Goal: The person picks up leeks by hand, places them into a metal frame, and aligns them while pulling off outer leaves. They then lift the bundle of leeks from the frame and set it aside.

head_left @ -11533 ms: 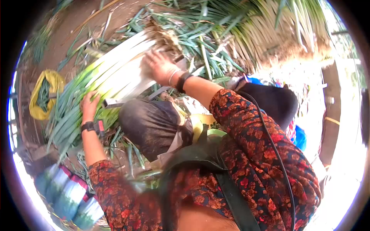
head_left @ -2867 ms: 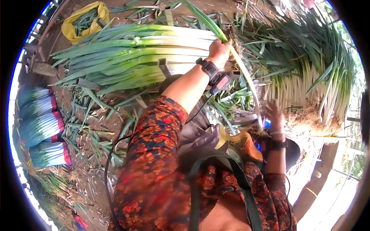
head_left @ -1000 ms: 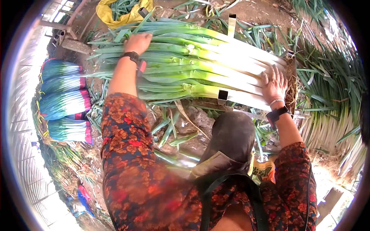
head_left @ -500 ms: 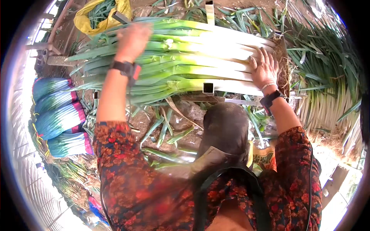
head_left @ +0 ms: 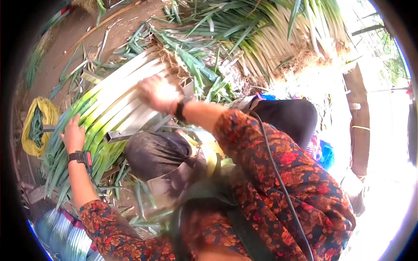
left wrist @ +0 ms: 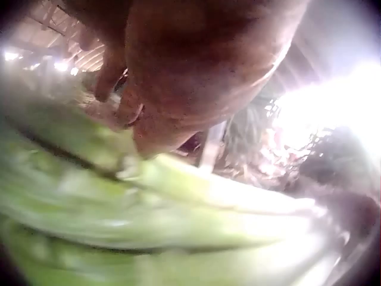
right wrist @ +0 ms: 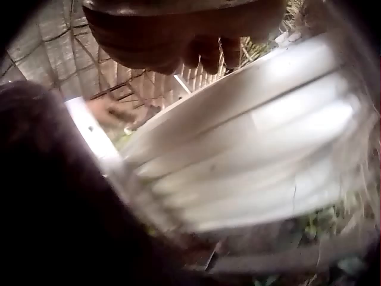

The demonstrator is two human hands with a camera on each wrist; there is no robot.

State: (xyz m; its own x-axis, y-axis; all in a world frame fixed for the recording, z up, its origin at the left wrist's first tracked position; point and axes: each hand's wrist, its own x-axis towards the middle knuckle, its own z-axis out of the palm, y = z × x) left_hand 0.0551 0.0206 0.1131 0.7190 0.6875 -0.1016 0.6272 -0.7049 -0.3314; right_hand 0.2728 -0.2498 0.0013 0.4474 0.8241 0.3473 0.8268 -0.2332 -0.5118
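Note:
A row of leeks [head_left: 114, 89] lies side by side on a metal rack [head_left: 117, 136], the green leaves toward the lower left and the roots toward the upper right. My left hand [head_left: 74, 135] rests on the leaves near where they turn green, fingers extended. My right hand [head_left: 160, 93], blurred, lies over the white stems near the root end. In the right wrist view its fingers [right wrist: 205, 55] hang close over the white stems [right wrist: 256, 137]. The left wrist view shows the left hand [left wrist: 196, 65] against the pale green stalks [left wrist: 149, 220]. Neither hand holds a single leek.
A yellow sack [head_left: 30, 145] with cut leaves stands left of the rack. A large pile of leeks [head_left: 287, 35] lies at the back right. Loose leaves [head_left: 196, 65] litter the ground. Wrapped bundles [head_left: 65, 235] lie at lower left. My knee [head_left: 152, 154] is beside the rack.
The head view has turned, so the rack now slants. My left hand, raised and blurred half a second ago, now rests on the leaves. Earlier it held a single leek.

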